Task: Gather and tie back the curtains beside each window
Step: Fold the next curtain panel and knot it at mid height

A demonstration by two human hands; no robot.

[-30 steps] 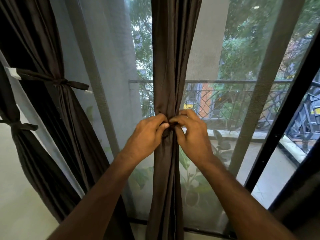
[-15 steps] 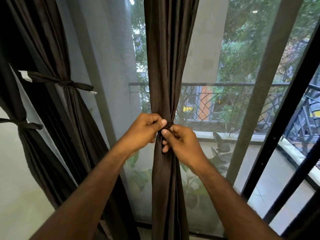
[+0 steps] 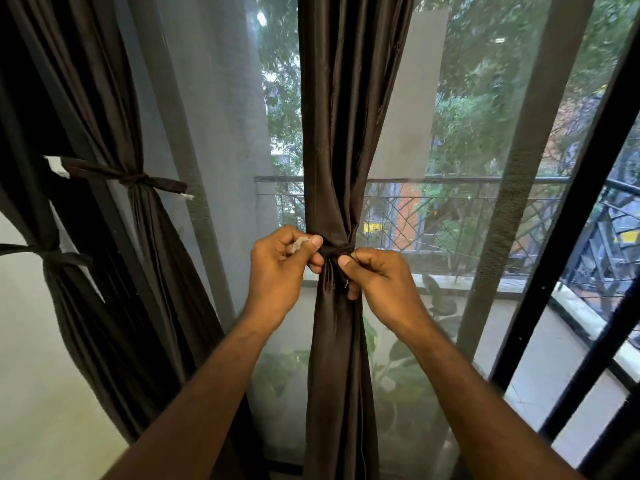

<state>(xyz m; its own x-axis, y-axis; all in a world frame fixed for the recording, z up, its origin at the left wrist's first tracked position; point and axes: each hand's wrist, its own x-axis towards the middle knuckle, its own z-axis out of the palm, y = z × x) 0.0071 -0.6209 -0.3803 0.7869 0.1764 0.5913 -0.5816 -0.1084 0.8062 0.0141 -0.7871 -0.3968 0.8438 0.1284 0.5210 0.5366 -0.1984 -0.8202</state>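
You've got the curtain [image 3: 341, 133] bunched up dead centre of the frame, with the tie [image 3: 334, 251] cinched round it about halfway down. Your left hand [image 3: 277, 268] pinches one end of the tie between thumb and curled fingers, a whitish tab poking out by the thumb, while your right hand [image 3: 381, 282] pinches the other end just beside it, fingers curled in tight. Over on the left, two more curtains [image 3: 138, 237] hang already tied.
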